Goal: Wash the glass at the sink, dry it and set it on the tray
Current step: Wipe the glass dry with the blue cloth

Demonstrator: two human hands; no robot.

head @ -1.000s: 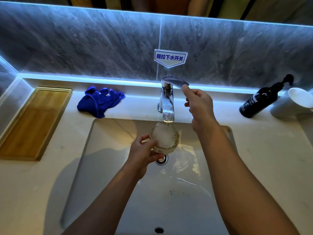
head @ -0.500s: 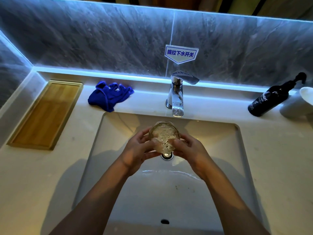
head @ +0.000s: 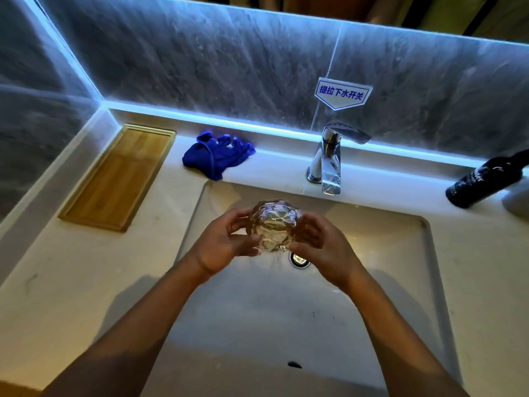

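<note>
A clear faceted glass (head: 274,224) hangs over the white sink basin (head: 400,282), left of the drain (head: 299,259). My left hand (head: 226,242) cups its left side and my right hand (head: 320,245) cups its right side, so both hold it. The chrome tap (head: 330,164) stands behind the basin with no water running from it. A crumpled blue cloth (head: 219,156) lies on the counter at the back left. The wooden tray (head: 120,176) sits at the far left of the counter with nothing on it.
A dark pump bottle (head: 483,181) stands at the right edge beside a pale cup (head: 518,202). A grey stone wall with a lit strip and a small sign (head: 342,93) runs behind the counter. The overflow hole (head: 294,364) is at the basin's near wall.
My right hand left the tap lever and came down onto the glass. The water stopped. Both hands now hold the glass, a little left of the tap, and the view has shifted left.
</note>
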